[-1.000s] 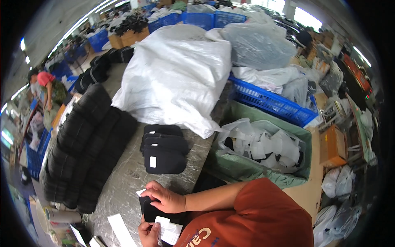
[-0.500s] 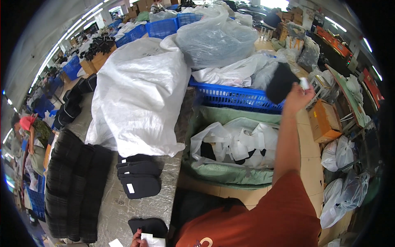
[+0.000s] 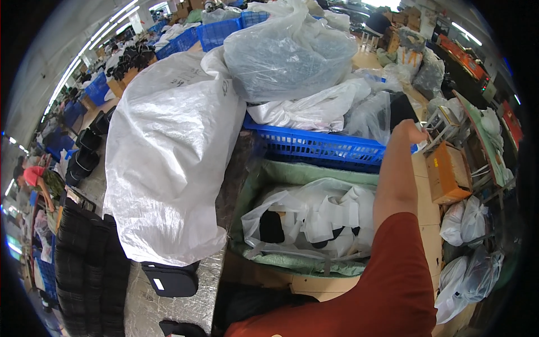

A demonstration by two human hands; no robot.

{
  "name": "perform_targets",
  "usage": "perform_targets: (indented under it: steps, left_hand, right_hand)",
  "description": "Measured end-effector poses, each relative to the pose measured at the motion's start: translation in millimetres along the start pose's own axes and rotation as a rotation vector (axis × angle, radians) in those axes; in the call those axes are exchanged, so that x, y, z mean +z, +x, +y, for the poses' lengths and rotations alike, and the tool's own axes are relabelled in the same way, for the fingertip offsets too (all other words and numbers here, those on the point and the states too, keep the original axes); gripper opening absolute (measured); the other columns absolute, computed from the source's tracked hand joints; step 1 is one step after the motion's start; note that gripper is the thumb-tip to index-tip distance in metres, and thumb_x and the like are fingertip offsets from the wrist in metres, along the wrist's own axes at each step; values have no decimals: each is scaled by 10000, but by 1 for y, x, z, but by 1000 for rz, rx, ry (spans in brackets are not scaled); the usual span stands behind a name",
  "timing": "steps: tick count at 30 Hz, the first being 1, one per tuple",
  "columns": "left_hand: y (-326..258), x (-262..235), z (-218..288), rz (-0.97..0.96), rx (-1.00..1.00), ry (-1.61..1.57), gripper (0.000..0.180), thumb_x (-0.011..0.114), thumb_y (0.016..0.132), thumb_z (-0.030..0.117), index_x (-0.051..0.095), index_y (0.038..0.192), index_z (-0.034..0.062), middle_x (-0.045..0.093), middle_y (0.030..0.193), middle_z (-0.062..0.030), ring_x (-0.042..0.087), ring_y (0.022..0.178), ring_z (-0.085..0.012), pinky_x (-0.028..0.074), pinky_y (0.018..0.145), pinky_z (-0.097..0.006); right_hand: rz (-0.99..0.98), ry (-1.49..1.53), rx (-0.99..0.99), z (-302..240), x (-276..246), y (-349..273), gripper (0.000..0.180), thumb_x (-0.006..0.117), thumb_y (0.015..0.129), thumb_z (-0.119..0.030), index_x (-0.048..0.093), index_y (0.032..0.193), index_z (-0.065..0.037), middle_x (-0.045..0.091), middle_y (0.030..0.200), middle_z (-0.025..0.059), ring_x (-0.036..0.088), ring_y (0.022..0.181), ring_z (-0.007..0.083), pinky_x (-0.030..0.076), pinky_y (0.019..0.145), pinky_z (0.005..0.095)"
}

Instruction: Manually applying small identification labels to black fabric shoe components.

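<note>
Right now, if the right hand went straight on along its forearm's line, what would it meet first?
Most likely the black fabric piece just beyond the right hand, at the right end of the blue crate; depth is unclear, so they may already touch.

Right hand (image 3: 409,132) at the blue crate (image 3: 314,145) — black piece (image 3: 401,111) just beside the hand
</note>
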State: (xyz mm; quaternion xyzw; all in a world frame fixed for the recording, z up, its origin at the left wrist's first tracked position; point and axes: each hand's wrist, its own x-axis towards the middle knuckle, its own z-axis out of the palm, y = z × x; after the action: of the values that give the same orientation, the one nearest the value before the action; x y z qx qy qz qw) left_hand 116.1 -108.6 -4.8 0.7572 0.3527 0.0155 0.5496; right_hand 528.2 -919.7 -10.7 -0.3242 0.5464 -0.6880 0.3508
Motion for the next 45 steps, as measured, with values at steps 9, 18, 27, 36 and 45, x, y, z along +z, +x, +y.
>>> perform_targets:
  steps: [9,18,27,36,45]
  left_hand:
    - [17,-20,-35,19,-59,-54,210,678,847,103,665,1040,22,634,873,-13,544,760,-103,457,655,-257]
    - [14,-19,-26,39,-65,-52,214,668,852,119,664,1041,17,638,880,-36,560,776,-120,469,656,-267]
    - [5,-8,-29,8,37,-68,155,654,875,109,673,1003,23,627,829,-28,538,732,-96,438,625,-237]
    - [10,-25,-57,-142,85,-150,37,637,908,107,653,891,79,529,626,66,417,499,-24,313,420,-189]
    - [-9,-41,-35,64,9,-103,150,625,913,115,651,1028,22,635,838,-22,551,708,-94,437,585,-237]
  right_hand:
    - [-798,-579,-329,66,15,-26,599,708,683,-137,509,1244,-72,633,1131,243,617,1053,403,476,936,432]
    - [-714,-527,-749,-14,-52,-58,724,727,776,-149,352,1392,-216,423,1291,199,604,1003,408,516,832,471]
    - [-456,136,-775,9,-46,-36,412,633,829,-19,503,1220,-7,628,905,118,624,806,279,495,720,379]
    - [-806,489,443,-6,-67,-20,405,709,839,-90,532,1203,-77,574,824,7,548,697,94,444,552,243]
    - [-625,-599,-523,4,-72,-65,757,592,773,48,253,1431,-112,413,1216,256,592,996,422,506,862,445]
